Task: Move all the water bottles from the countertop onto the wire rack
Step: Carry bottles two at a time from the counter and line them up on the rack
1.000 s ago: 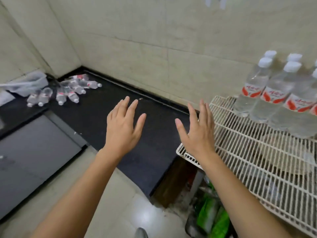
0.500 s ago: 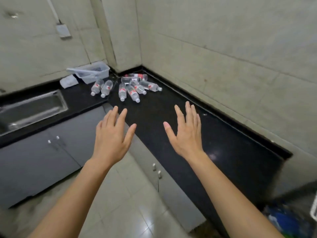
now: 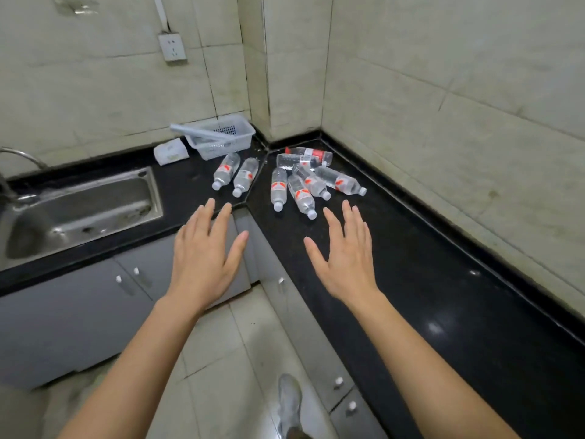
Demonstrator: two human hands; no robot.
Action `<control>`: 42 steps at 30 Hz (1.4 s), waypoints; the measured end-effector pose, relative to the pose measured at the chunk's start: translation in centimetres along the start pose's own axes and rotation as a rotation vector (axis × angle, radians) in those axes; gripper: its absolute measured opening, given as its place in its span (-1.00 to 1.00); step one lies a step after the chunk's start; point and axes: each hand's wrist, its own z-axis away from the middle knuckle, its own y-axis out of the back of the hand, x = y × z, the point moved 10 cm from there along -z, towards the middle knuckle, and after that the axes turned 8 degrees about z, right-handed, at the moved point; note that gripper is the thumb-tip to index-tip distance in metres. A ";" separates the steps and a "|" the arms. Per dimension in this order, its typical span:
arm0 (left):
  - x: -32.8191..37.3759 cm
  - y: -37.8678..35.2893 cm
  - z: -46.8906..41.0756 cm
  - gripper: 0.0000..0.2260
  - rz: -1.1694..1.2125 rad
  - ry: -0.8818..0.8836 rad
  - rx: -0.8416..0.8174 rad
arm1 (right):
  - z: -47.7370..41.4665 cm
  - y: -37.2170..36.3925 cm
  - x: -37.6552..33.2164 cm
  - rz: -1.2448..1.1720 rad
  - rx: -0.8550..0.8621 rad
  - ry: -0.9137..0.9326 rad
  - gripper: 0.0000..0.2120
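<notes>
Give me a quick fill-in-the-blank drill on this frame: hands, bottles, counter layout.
1. The left hand and right hand hold ____.
2. The water bottles lie on their ____ on the black countertop.
3. The steel sink is set into the counter to the ____ of the bottles.
4. Left of the countertop's corner seam lie ____ bottles.

Missing words: nothing; sides; left; two.

No text can be read; the bottles (image 3: 279, 189) lying in the back corner of the counter (image 3: 411, 280) carry red-and-white labels, their print too small to make out; the white packet (image 3: 171, 152) by the back edge shows faint marks, also illegible.
</notes>
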 end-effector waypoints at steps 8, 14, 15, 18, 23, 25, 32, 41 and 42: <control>-5.7 -3.9 -19.3 -0.43 -0.135 -0.052 -0.087 | -19.2 -8.3 -2.1 -0.066 -0.038 0.024 -0.37; -12.5 -4.2 -28.6 -0.41 -0.147 -0.003 -0.086 | -29.6 -12.8 -6.8 -0.050 -0.098 0.093 -0.37; -14.0 -5.0 -29.9 -0.42 -0.149 0.005 -0.099 | -30.9 -14.0 -7.4 -0.041 -0.114 0.102 -0.37; -18.6 -8.6 -33.6 -0.44 -0.135 0.018 -0.164 | -34.2 -18.1 -8.7 -0.018 -0.167 0.101 -0.37; -25.5 -16.0 -40.4 -0.43 -0.104 -0.015 -0.315 | -39.6 -26.0 -8.9 0.078 -0.299 0.046 -0.36; -28.1 -19.0 -43.2 -0.43 -0.094 -0.055 -0.398 | -42.0 -29.3 -8.7 0.107 -0.343 -0.023 -0.36; -34.1 -27.8 -50.7 -0.38 -0.118 -0.197 -0.688 | -47.7 -38.4 -9.5 0.109 -0.498 -0.199 -0.38; -34.5 -37.0 -50.0 -0.31 -0.185 -0.505 -0.966 | -45.7 -47.5 -11.7 0.220 -0.764 0.165 -0.23; -34.6 -37.4 -49.7 -0.32 -0.176 -0.534 -0.953 | -45.4 -48.3 -12.8 0.259 -0.776 0.286 -0.27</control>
